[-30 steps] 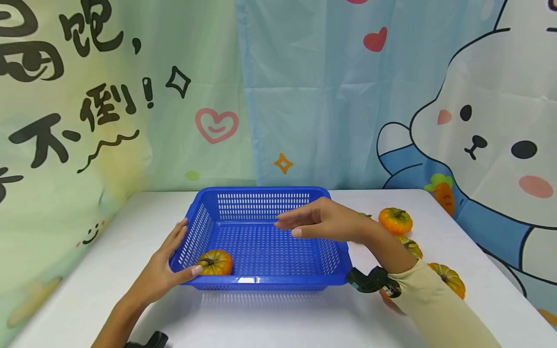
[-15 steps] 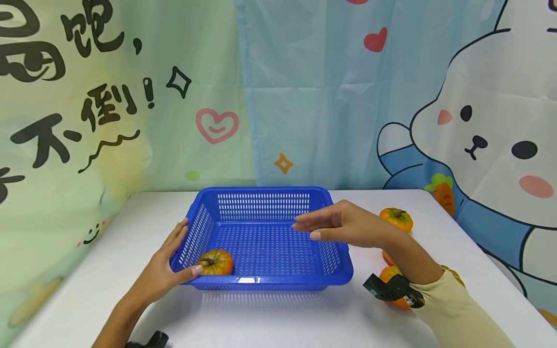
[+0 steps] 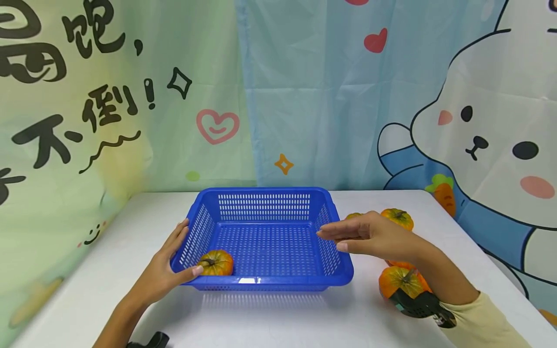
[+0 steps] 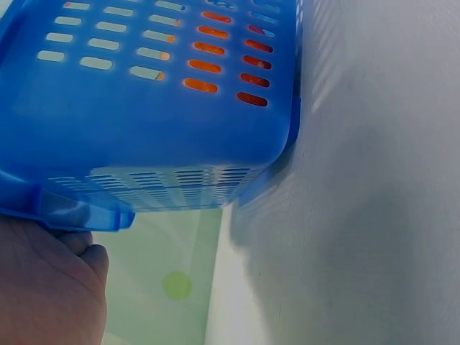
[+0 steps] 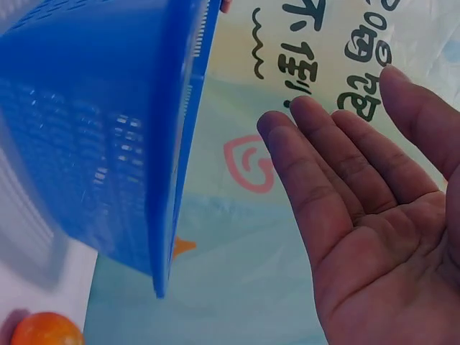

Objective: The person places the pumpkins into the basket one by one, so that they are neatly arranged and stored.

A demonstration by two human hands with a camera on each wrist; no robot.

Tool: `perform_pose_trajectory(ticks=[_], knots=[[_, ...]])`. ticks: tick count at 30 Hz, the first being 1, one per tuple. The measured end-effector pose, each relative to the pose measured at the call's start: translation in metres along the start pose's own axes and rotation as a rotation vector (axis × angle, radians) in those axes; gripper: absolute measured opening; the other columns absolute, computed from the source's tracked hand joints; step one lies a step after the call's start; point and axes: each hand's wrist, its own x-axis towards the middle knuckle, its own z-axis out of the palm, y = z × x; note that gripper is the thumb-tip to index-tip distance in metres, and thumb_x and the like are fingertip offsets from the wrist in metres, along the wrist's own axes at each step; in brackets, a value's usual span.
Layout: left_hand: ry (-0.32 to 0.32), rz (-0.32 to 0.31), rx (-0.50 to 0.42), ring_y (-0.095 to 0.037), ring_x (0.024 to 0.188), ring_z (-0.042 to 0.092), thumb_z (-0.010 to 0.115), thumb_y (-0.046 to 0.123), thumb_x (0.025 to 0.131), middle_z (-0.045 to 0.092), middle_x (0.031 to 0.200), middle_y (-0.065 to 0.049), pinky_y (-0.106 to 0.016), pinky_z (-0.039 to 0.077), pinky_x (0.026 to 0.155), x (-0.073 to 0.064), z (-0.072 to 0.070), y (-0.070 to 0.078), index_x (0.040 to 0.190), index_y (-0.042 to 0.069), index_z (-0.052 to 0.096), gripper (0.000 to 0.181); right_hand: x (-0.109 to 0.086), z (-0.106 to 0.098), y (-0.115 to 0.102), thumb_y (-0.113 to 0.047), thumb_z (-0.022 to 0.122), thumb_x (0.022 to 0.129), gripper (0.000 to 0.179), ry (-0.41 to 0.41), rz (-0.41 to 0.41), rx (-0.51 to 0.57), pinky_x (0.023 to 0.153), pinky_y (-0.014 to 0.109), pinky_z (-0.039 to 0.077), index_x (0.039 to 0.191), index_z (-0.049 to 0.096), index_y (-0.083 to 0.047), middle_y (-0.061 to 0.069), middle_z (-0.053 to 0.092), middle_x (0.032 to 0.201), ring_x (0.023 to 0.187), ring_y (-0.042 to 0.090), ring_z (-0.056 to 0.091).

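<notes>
A blue plastic basket point(image 3: 287, 280) with slotted walls stands on the white table. At its left corner my left hand point(image 3: 162, 266) holds the rim, thumb over the edge and fingers along the outer side. Inside, close to that thumb, lies a small orange-green pumpkin point(image 3: 221, 262); its orange shows through the slots in the left wrist view. My right hand point(image 3: 370, 237) hovers by the basket's right rim with nothing in it, fingers extended and thumb apart. The right wrist view shows the bare palm point(image 5: 388, 266) beside the basket wall point(image 5: 93, 144).
Several pumpkins lie on the right of the table: one at the back point(image 3: 398, 219), one nearer the front point(image 3: 400, 282), others partly hidden behind my right hand and forearm. A printed curtain point(image 3: 296, 121) hangs behind the table point(image 3: 261, 324).
My right hand has moved right and slightly down, from over the basket to its right rim, staying without any object. The left hand, basket and pumpkin inside have stayed in place.
</notes>
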Motion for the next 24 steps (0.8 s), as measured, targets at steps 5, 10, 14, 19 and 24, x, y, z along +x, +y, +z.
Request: perform_pose_trajectory(ticks=[5, 10, 14, 19, 24], knots=[[0.001, 0.004, 0.001, -0.042, 0.145, 0.008, 0.074, 0.027, 0.082, 0.01, 0.162, -0.01, -0.072, 0.016, 0.103, 0.0, 0.0, 0.0, 0.154, 0.0, 0.02, 0.094, -0.014, -0.001, 0.003, -0.018, 0.062, 0.096, 0.039, 0.037, 0.033, -0.026, 0.088, 0.032, 0.052, 0.133, 0.06, -0.004, 0.01, 0.063, 0.127, 0.121, 0.029, 0.057], [-0.003, 0.003, -0.002, -0.042, 0.145, 0.008, 0.074, 0.028, 0.081, 0.01, 0.162, -0.011, -0.072, 0.017, 0.103, 0.0, -0.001, 0.001, 0.154, 0.001, 0.02, 0.094, -0.026, -0.004, 0.01, -0.017, 0.059, 0.098, 0.038, 0.028, 0.033, -0.045, 0.087, 0.033, 0.053, 0.134, 0.059, -0.005, 0.012, 0.062, 0.129, 0.12, 0.03, 0.057], [-0.001, 0.005, -0.008, -0.042, 0.145, 0.008, 0.075, 0.026, 0.08, 0.01, 0.162, -0.01, -0.072, 0.017, 0.104, 0.0, -0.002, 0.002, 0.154, 0.001, 0.021, 0.094, -0.036, -0.007, 0.016, -0.018, 0.058, 0.098, 0.037, 0.038, 0.054, -0.049, 0.087, 0.034, 0.053, 0.134, 0.06, -0.007, 0.012, 0.061, 0.129, 0.12, 0.028, 0.057], [-0.007, 0.001, -0.012, -0.041, 0.145, 0.008, 0.074, 0.026, 0.081, 0.009, 0.162, -0.008, -0.071, 0.017, 0.104, 0.001, 0.0, -0.001, 0.154, 0.002, 0.02, 0.094, -0.052, -0.009, 0.023, -0.019, 0.059, 0.098, 0.038, 0.087, 0.097, -0.049, 0.085, 0.036, 0.054, 0.134, 0.059, -0.006, 0.012, 0.058, 0.133, 0.119, 0.028, 0.058], [0.0, 0.013, -0.014, -0.04, 0.145, 0.008, 0.075, 0.026, 0.081, 0.01, 0.162, -0.007, -0.071, 0.016, 0.105, 0.001, -0.001, -0.005, 0.153, -0.001, 0.02, 0.094, -0.067, -0.01, 0.03, -0.022, 0.06, 0.097, 0.041, 0.141, 0.148, -0.066, 0.083, 0.035, 0.055, 0.135, 0.058, -0.005, 0.009, 0.06, 0.132, 0.118, 0.022, 0.059]])
